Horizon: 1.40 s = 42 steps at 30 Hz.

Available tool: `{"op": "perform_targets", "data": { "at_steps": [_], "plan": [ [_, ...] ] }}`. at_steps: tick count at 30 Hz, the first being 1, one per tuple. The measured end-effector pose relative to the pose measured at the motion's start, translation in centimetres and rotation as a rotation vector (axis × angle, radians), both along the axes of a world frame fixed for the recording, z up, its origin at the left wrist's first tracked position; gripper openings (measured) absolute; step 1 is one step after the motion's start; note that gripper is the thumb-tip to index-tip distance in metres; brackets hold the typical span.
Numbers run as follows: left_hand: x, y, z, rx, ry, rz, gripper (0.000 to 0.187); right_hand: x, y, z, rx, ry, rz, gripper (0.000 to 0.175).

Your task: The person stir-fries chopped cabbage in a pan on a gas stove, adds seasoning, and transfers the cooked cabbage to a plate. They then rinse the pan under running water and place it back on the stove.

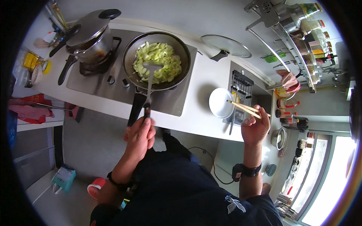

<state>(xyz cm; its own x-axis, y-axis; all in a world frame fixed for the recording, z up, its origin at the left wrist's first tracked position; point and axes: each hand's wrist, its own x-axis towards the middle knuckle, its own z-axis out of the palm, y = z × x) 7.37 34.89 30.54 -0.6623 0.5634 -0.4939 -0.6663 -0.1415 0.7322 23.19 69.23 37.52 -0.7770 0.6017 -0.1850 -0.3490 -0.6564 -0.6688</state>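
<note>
My left hand [140,138] grips the dark handle of a metal spatula [150,82], whose blade rests among sliced pale-green vegetables [169,60]. These lie in a dark-rimmed frying pan [127,62] on the stove, and the pan's black handle [136,108] points toward me, beside the spatula. Between the fingers of my right hand [256,127] is a pair of wooden chopsticks [244,108]. Their tips reach over the near-right rim of a white bowl [219,103]; whether they touch it I cannot tell.
A lidded pressure cooker [96,45] occupies the left burner of the stove [169,104]. A glass lid [232,46] leans against the wall. Right of the bowl, a black rack [242,84] sits at the sink. Jars line a wall shelf [297,53]. On the floor is a red-and-white tub [96,188].
</note>
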Motion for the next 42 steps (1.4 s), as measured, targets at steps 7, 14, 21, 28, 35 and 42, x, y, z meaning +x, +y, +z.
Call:
{"op": "perform_targets", "data": {
  "at_steps": [7, 14, 21, 28, 35, 42],
  "plan": [
    [-2.2, 3.4, -3.0, 0.09, -0.022, 0.012, 0.032, 5.3, -2.2, -2.9, 0.047, -0.13, -0.202, 0.033],
    [-5.3, 7.5, -8.5, 0.009, -0.002, 0.02, 0.032, 11.4, -10.3, -4.9, 0.111, -0.331, -0.54, 0.046],
    [-7.1, 7.3, -13.4, 0.014, -0.185, -0.068, 0.037, 18.8, -15.1, -4.9, 0.128, -0.392, -0.862, 0.049],
    [-6.6, 7.3, -12.3, -0.017, -0.188, -0.005, 0.032, 26.3, -14.8, -7.2, 0.216, -0.645, -1.193, 0.041],
    [-0.2, 3.5, -11.3, -0.271, -0.239, -0.167, 0.022, 40.1, -6.9, -8.9, 0.585, -0.957, -1.394, 0.031],
    [11.6, 5.0, -17.7, -0.642, -0.115, -0.637, 0.015, 55.9, 5.5, -10.9, 0.953, -1.452, -1.396, 0.025]
  ]
}}
